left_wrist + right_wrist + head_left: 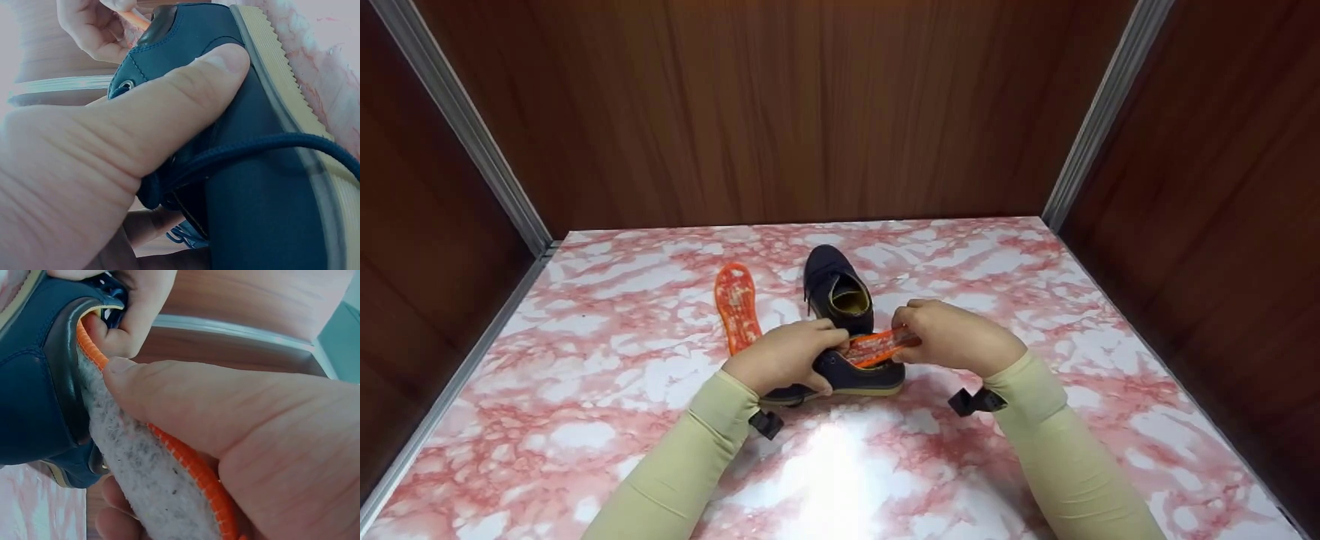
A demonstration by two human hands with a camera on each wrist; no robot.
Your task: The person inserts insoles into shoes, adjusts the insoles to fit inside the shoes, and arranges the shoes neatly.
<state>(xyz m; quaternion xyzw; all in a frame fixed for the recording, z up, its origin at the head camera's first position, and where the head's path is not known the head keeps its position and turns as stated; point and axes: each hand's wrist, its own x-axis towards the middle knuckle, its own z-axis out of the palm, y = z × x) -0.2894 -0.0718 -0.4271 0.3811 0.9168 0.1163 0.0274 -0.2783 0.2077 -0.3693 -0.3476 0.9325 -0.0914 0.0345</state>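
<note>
A dark blue shoe [862, 381] with a tan sole lies on the table, its toe toward the left. My left hand [791, 356] grips it around the lacing, thumb pressed along the near side in the left wrist view. Between the fingers and thumb of my right hand [956, 337] is an insole [877, 346] with orange edging. Its front part runs into the shoe's opening and is hidden there. The right wrist view shows the fuzzy grey-white underside of the insole [149, 478], with a left-hand finger at the collar beside it.
A second dark shoe [829, 270] stands just behind the gripped one, toe away from me. Left of it lies another red insole [735, 300] with orange edging, partly covered by my left hand. Brown wood panels [810, 112] enclose the marbled table [607, 435].
</note>
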